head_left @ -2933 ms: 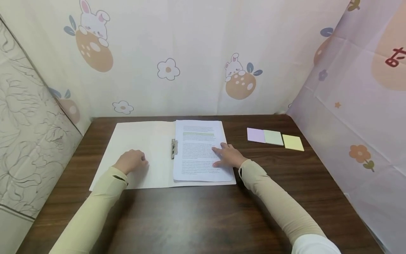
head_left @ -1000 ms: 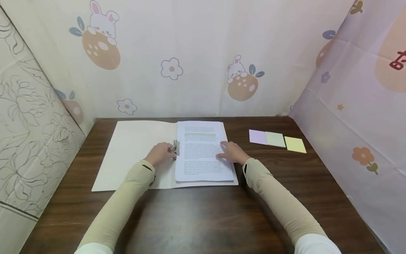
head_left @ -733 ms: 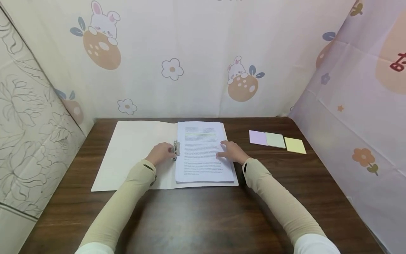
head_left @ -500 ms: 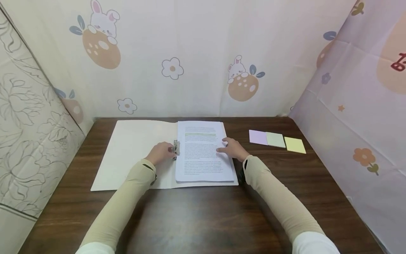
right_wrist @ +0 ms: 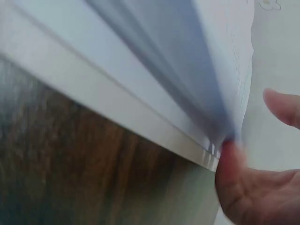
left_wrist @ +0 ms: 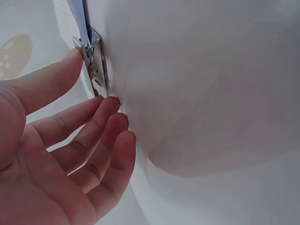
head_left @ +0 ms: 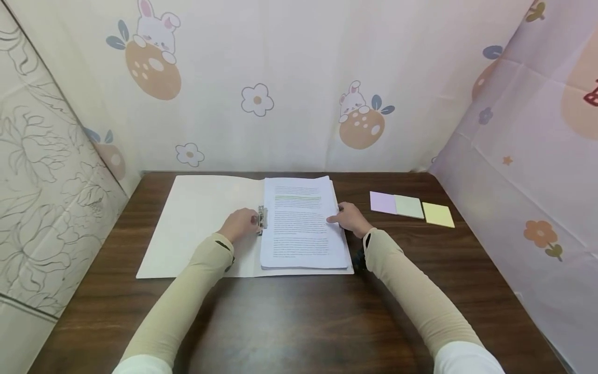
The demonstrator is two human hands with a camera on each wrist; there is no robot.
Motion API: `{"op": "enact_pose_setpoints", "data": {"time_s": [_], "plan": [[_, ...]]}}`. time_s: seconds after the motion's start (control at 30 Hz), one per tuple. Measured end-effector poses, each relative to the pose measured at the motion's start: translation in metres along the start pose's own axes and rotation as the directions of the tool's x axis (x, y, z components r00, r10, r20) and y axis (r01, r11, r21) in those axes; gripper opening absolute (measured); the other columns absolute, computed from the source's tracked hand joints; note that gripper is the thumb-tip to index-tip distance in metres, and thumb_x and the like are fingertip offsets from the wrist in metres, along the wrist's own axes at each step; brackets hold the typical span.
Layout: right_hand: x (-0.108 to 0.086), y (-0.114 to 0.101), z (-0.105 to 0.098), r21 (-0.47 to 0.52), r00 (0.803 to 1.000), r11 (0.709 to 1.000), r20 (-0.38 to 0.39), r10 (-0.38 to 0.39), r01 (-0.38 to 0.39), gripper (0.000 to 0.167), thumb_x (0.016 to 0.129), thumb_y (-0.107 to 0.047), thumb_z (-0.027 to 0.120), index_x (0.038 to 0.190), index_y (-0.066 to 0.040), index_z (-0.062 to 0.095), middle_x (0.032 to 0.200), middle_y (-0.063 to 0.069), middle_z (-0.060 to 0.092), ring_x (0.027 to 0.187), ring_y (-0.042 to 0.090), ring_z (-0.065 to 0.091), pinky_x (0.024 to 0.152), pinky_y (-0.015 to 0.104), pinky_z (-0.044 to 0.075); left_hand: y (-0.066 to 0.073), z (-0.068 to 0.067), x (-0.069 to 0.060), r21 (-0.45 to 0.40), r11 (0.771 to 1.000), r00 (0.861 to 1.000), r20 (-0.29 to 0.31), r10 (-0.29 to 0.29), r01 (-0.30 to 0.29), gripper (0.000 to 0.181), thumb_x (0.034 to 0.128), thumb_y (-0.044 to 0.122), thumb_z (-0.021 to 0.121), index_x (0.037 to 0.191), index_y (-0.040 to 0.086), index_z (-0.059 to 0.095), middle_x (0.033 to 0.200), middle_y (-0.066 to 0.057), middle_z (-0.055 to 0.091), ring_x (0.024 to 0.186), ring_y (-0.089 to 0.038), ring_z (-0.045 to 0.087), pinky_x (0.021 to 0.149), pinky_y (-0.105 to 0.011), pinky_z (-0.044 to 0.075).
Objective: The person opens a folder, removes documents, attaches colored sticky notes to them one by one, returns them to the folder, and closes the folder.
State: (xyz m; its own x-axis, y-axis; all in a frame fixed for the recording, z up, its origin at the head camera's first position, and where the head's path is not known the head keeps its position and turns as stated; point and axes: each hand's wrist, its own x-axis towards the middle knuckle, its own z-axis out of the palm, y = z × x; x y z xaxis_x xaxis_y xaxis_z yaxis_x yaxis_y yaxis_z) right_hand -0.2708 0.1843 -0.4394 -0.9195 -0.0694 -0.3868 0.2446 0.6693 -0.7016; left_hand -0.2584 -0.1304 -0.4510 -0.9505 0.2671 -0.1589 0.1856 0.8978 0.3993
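A stack of printed paper sheets (head_left: pixel 299 239) lies on the right half of an open white folder (head_left: pixel 201 208). My left hand (head_left: pixel 239 224) pinches the metal clip (head_left: pixel 262 218) at the folder's spine; in the left wrist view the thumb is on one side of the clip (left_wrist: pixel 96 65), fingertips at its lower end. My right hand (head_left: pixel 353 219) is at the right edge of the stack, thumb over the top page. In the right wrist view a finger (right_wrist: pixel 229 161) is hooked under the edge of the upper sheets (right_wrist: pixel 187 61), which bend up from those below.
Purple (head_left: pixel 383 202), pale green (head_left: pixel 409 206) and yellow (head_left: pixel 438 214) sticky note pads lie to the right on the dark wooden table (head_left: pixel 280 322). A patterned curtain (head_left: pixel 299 78) stands behind the table's back edge.
From the left cover, my left hand has moved right to the clip and taken hold of it. My right hand has slid from the page to the stack's right edge, where upper sheets now lift.
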Motion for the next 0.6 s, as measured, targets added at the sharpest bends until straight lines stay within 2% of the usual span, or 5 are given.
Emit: {"op": "enact_pose_setpoints", "data": {"time_s": [0.17,0.23,0.3,0.43,0.6], "plan": [[0.0004,0.0017,0.002,-0.065,0.998,0.998,0.057,-0.016,0.02,0.049,0.088,-0.013,0.068,0.13,0.006,0.052,0.116,0.021,0.063,0.089,0.023,0.062,0.071,0.029,0.05,0.0011,0.0003,0.0019,-0.006,0.999,0.999,0.004,-0.036,0.036,0.04,0.0833,0.02,0.075,0.116,-0.001,0.065,0.112,-0.015,0.069,0.106,-0.031,0.063,0.097,-0.044,0.047],[0.0009,0.0019,0.0041,-0.119,0.997,0.992,0.073,-0.022,0.03,0.051,0.087,-0.012,0.069,0.131,0.007,0.05,0.117,0.021,0.062,0.088,0.022,0.061,0.069,0.028,0.05,0.0003,-0.0006,0.0018,-0.031,0.998,0.998,0.009,-0.063,0.063,0.04,0.083,0.02,0.075,0.115,-0.001,0.065,0.113,-0.016,0.068,0.106,-0.031,0.062,0.097,-0.044,0.047],[0.0012,0.0018,0.0063,-0.156,0.996,0.987,0.09,-0.014,0.028,0.057,0.086,-0.011,0.07,0.134,0.007,0.046,0.121,0.022,0.06,0.091,0.024,0.061,0.072,0.03,0.052,-0.0008,-0.002,0.0012,-0.06,0.994,0.995,0.017,-0.094,0.095,0.038,0.0831,0.022,0.075,0.111,-0.001,0.064,0.113,-0.016,0.068,0.103,-0.03,0.062,0.095,-0.043,0.048],[0.0001,0.0005,0.0092,-0.237,0.993,0.971,0.117,-0.005,0.032,0.068,0.087,-0.012,0.07,0.142,0.009,0.037,0.133,0.025,0.053,0.102,0.029,0.059,0.086,0.039,0.052,-0.0033,-0.0042,-0.0006,-0.087,0.988,0.992,0.033,-0.125,0.128,0.031,0.0834,0.025,0.075,0.1,0.0,0.065,0.104,-0.015,0.069,0.09,-0.027,0.06,0.086,-0.041,0.048],[-0.0022,0.0012,0.0088,-0.274,0.992,0.961,0.127,0.009,0.026,0.07,0.087,-0.012,0.07,0.143,0.009,0.034,0.139,0.027,0.049,0.109,0.031,0.056,0.098,0.046,0.047,-0.0025,-0.0045,-0.0018,-0.082,0.99,0.992,0.043,-0.116,0.119,0.029,0.0836,0.027,0.074,0.094,0.002,0.066,0.097,-0.013,0.07,0.084,-0.024,0.059,0.08,-0.038,0.047]]}}
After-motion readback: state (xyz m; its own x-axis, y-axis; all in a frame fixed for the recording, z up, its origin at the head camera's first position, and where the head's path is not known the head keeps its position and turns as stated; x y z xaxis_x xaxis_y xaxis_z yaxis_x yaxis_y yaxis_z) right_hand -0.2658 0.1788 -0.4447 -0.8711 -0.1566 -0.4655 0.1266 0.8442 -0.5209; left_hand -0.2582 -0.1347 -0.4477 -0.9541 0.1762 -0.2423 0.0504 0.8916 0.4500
